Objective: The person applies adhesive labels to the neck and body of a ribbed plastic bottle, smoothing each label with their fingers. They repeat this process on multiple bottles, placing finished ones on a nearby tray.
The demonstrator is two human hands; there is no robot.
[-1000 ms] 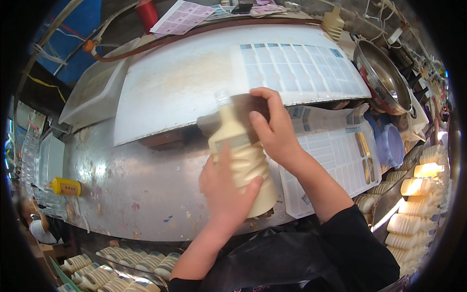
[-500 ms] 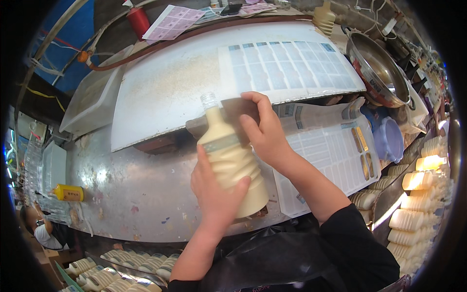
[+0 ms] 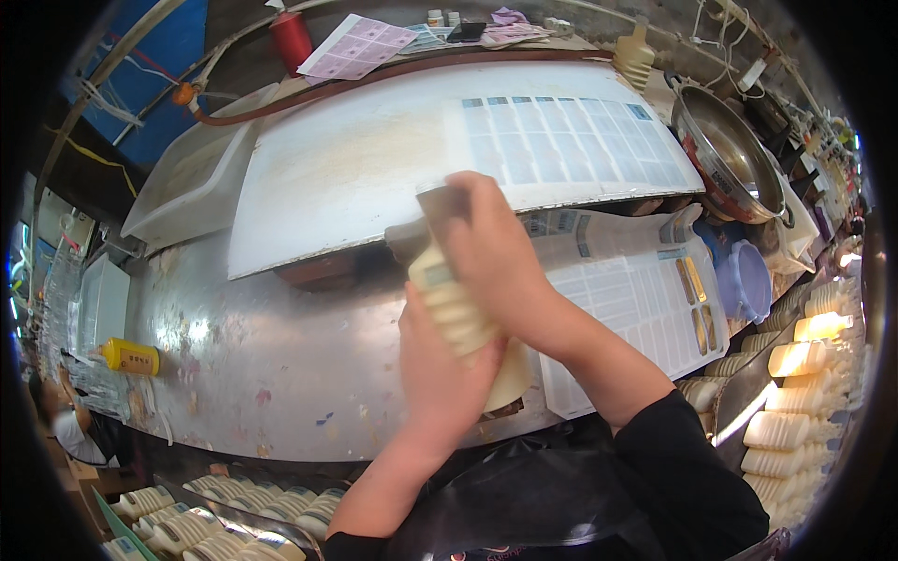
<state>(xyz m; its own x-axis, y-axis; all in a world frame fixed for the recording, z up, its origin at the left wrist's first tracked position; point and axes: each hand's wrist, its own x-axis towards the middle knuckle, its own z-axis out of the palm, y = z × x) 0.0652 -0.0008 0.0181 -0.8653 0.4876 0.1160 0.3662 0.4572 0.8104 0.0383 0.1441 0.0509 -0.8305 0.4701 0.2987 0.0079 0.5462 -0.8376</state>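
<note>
Board (image 3: 327,178): sheet (image 3: 580,140) on it, tub (image 3: 192,210) left, pan (image 3: 725,140) right, 2 jars (image 3: 435,19) behind, bottle (image 3: 456,313) before.

In the middle, the blurry hands (image 3: 496,266) hide much of the cream bottle (image 3: 451,304). At the lower left, the bottom edge cuts off some pale bottles (image 3: 187,531). Far left, a person (image 3: 71,432) is too tiny to see well.
</note>
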